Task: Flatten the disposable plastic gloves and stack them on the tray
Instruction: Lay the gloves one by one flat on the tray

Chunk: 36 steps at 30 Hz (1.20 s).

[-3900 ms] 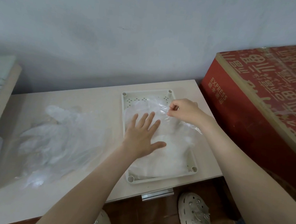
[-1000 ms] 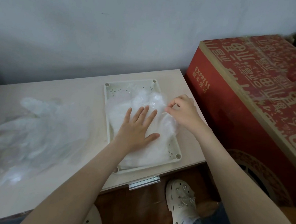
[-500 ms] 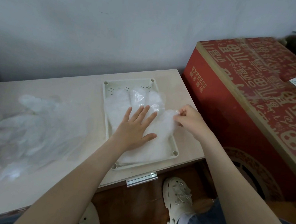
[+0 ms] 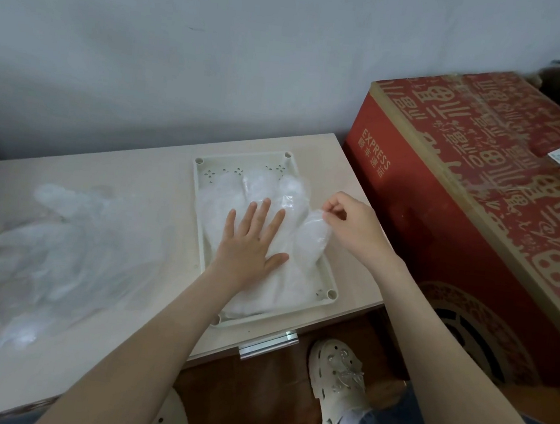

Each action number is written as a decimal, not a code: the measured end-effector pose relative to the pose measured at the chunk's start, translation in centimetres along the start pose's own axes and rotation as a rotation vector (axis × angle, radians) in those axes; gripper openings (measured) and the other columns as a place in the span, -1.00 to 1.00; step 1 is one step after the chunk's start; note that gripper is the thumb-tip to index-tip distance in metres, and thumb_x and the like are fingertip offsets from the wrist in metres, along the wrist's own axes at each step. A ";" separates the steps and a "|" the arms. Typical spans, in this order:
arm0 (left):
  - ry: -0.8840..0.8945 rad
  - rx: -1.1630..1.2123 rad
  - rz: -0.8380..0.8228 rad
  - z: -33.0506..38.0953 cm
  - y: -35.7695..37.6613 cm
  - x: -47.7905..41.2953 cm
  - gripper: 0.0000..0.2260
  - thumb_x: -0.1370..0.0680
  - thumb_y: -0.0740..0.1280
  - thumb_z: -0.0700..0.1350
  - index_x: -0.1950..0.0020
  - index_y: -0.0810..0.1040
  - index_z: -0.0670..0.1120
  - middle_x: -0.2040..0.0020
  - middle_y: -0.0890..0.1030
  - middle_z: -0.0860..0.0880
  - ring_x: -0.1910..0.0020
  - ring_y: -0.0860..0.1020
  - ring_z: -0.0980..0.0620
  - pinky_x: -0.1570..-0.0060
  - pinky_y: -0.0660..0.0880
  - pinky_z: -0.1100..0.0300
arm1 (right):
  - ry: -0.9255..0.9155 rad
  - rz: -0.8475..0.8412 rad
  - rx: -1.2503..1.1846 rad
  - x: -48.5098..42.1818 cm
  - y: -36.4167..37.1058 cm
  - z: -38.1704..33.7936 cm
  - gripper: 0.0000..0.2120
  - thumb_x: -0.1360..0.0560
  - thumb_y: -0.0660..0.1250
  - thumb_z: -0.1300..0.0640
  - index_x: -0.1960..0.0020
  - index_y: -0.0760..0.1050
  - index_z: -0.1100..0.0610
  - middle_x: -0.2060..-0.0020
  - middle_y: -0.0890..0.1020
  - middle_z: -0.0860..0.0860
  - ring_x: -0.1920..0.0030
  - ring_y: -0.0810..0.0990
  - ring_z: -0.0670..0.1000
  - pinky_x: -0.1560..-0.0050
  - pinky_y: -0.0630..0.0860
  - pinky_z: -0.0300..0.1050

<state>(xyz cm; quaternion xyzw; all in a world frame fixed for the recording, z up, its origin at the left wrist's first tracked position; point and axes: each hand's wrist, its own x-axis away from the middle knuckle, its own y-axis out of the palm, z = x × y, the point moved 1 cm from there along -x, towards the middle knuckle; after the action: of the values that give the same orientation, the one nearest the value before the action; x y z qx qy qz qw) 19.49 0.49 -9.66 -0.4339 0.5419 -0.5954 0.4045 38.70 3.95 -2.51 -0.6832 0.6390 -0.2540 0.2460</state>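
A pale green tray (image 4: 202, 225) lies on the right part of the light table. A clear plastic glove (image 4: 285, 280) is spread on top of the gloves stacked in the tray. My left hand (image 4: 252, 240) presses flat on the glove's palm with straight, spread fingers. My right hand (image 4: 349, 225) pinches the tip of the glove's thumb (image 4: 312, 239) at the tray's right rim. A loose heap of clear gloves (image 4: 52, 251) lies on the left of the table.
A big red cardboard box (image 4: 477, 203) stands close against the table's right end. A grey wall runs behind the table. Below the table's front edge are a wooden floor and my light shoes (image 4: 338, 378).
My right hand has moved from the glove's upper fingers down to its thumb at the right rim and drawn it outward. My left hand has stayed pressed on the glove.
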 end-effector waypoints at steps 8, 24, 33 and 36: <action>-0.002 0.013 -0.073 -0.3 -0.1 0.0 -0.32 -0.49 -0.27 0.32 -0.45 -0.43 -0.01 -0.55 -0.31 -0.07 -0.53 -0.28 -0.07 -0.46 -0.28 -0.09 | -0.082 0.142 0.395 -1.2 1.3 -0.4 -0.74 -0.50 0.30 0.22 -0.18 0.47 0.15 -0.13 0.49 0.05 -0.18 0.38 0.12 -0.10 0.18 -0.09; 0.063 0.060 -0.117 -1.2 0.1 -0.1 -0.29 -0.58 -0.14 0.31 -0.56 -0.26 -0.10 -0.56 -0.30 -0.05 -0.52 -0.31 0.00 -0.48 -0.29 -0.06 | -0.044 0.161 0.401 -3.5 7.3 -2.7 -0.87 -0.50 0.30 0.01 0.08 0.62 -0.01 -0.15 0.43 -0.09 -0.28 0.25 0.02 -0.24 -0.09 -0.13; 0.056 0.041 0.106 -1.7 -0.5 -0.2 -0.27 -0.55 -0.23 0.30 -0.54 0.16 -0.15 -0.54 0.15 -0.16 -0.50 0.22 -0.14 -0.44 0.14 -0.18 | 0.073 0.281 0.319 -3.9 6.7 -2.3 -0.80 -0.49 0.31 0.11 -0.11 0.53 -0.02 -0.29 0.38 -0.05 -0.36 0.23 0.06 -0.36 0.01 0.01; -0.068 -0.020 0.296 -2.2 -1.7 -0.4 -0.51 -0.52 0.17 0.14 -0.25 0.46 -0.21 -0.26 0.53 -0.21 -0.17 0.53 -0.21 -0.23 0.44 -0.12 | 0.041 0.318 0.421 -3.2 6.8 -2.4 -0.50 -0.47 0.33 0.12 -0.39 0.33 0.06 -0.44 0.25 0.04 -0.42 0.17 0.10 -0.37 -0.01 0.03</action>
<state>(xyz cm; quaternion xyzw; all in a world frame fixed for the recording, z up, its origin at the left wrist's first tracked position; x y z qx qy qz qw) 17.50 1.61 -8.08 -0.3732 0.5920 -0.5088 0.5014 31.87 6.69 -5.25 -0.5027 0.6762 -0.3531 0.4067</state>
